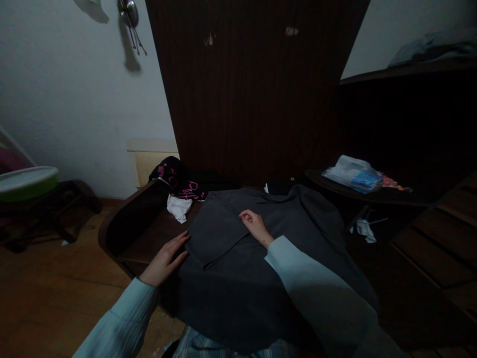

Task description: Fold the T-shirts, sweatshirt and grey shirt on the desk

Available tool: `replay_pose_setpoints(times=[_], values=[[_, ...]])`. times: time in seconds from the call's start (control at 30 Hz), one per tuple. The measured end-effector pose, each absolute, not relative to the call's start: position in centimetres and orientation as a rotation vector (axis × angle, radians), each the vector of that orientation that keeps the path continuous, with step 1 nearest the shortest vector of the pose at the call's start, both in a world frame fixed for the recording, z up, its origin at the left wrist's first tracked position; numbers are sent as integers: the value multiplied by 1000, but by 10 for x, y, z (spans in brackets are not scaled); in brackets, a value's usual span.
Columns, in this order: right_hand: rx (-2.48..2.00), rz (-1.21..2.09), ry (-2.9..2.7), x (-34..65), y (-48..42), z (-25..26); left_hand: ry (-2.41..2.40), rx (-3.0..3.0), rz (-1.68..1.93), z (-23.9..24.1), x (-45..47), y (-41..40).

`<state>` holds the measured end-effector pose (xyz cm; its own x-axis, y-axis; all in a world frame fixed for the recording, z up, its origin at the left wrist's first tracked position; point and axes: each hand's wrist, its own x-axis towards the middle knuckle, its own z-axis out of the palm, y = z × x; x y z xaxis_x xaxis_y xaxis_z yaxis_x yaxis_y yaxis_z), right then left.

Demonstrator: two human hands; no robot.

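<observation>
A dark grey garment (231, 288) is spread over a dark wooden surface, with its near part hanging over the front edge. One section, perhaps a sleeve, lies folded across it at the left. My left hand (166, 258) lies at the garment's left edge, its fingers stretched out and touching the cloth. Over the middle of the fabric is my right hand (256, 226), its fingers curled in. I see no cloth pinched between them. A black cap with pink lettering (173, 176) and a crumpled white cloth (179, 208) sit just beyond my left hand.
A tall dark wooden panel (253, 99) rises behind the garment. On the right, a dark shelf (402, 198) holds a clear-and-blue plastic packet (354, 174). At far left, a green basin (30, 184) rests on a low stool (55, 209).
</observation>
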<state>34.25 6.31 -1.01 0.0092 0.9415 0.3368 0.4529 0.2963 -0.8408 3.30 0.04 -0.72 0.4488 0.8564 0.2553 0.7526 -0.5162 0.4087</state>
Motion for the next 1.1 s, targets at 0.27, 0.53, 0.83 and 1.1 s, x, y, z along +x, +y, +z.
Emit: replay_pose_setpoints(times=[0.27, 0.53, 0.83, 1.1], values=[[-1284, 670, -1618, 342, 65, -15, 1675, 2352, 870, -6, 34, 5], [-1299, 654, -1621, 341, 68, -17, 1847, 2357, 782, -2, 43, 1], [-1352, 643, -1592, 341, 69, -19, 1710, 2659, 224, 48, 53, 15], [-1337, 693, -1674, 340, 64, -12, 1834, 2646, 19, 70, 148, 92]])
